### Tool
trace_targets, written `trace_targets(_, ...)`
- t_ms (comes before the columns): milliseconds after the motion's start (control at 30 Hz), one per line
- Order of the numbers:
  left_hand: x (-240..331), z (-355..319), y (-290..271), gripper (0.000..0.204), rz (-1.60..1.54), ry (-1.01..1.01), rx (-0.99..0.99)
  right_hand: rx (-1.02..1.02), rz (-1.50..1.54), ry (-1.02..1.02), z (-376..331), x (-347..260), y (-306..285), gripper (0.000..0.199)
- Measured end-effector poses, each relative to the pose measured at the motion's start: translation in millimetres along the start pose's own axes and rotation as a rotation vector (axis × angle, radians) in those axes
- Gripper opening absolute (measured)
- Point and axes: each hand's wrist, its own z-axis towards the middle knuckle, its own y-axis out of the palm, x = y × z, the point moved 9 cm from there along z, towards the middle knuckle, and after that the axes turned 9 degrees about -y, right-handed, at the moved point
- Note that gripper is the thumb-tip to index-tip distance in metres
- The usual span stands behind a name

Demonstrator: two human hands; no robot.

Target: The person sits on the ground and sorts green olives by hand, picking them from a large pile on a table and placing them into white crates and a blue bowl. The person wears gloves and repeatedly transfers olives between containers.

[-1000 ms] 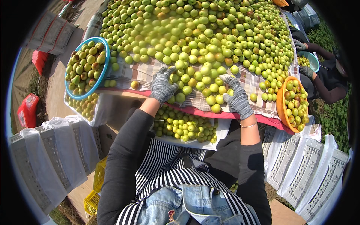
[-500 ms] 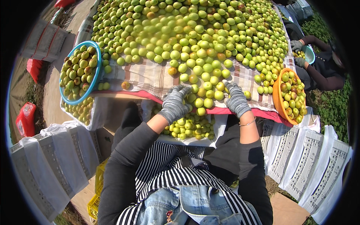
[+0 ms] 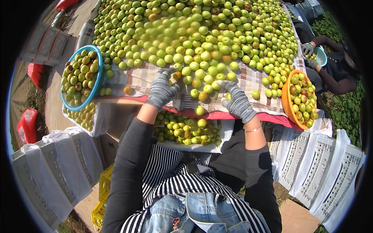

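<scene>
1. Fruit (image 3: 194,35) covers nearly the whole sorting table: a deep spread of small round green pieces, some blushed brown, lying on a plaid cloth (image 3: 252,83) with a red edge.
2. White-lined grey crates (image 3: 46,174) stand at the lower left, and more of them (image 3: 326,171) at the lower right, all apart from the table edge.
3. A white-lined box (image 3: 186,130) sits just under the table's near edge, between the forearms, partly filled with the same fruit.
4. A blue basin (image 3: 97,73) at the left edge and an orange basin (image 3: 286,101) at the right edge both hold fruit.
5. A co-worker's gloved hand (image 3: 309,48) rests near a teal bowl (image 3: 322,56) at the far right.
6. The left hand (image 3: 161,87), in a grey knit glove, lies palm-down with fingers spread, gripping nothing, touching fruit at the pile's near fringe.
7. The right hand (image 3: 237,99), gloved alike, is likewise spread flat beside loose fruit; nothing is grasped.
8. Each fruit looks light, firm and smooth-skinned, likely to roll and to bruise if squeezed; a cupped palm or a gentle pinch around its middle would suit.
</scene>
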Motion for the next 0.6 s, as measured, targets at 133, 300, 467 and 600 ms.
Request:
trace_targets(133, -0.3, 32.1, -14.9, 0.051, 0.138, 0.078, 0.203, 0.247, -0.330, 0.202, 17.3, 47.3, -36.7, 0.061)
trace_targets(300, 14.5, 59.6, 8.5, 0.066, 0.473, 0.097, 0.044, 0.236, -0.134, 0.274, 35.1, 86.8, -28.2, 0.071)
trace_targets(467, 25.1, 85.3, 30.6, 0.077, 0.440, -0.015, -0.188, 0.285, -0.067, 0.104, 50.0, 73.7, -25.0, 0.073)
trace_targets(600, 32.9, 80.7, 34.6, 0.078, 0.445, 0.023, -0.211, 0.203, 0.138, 0.045, 48.7, 62.2, -14.3, 0.069)
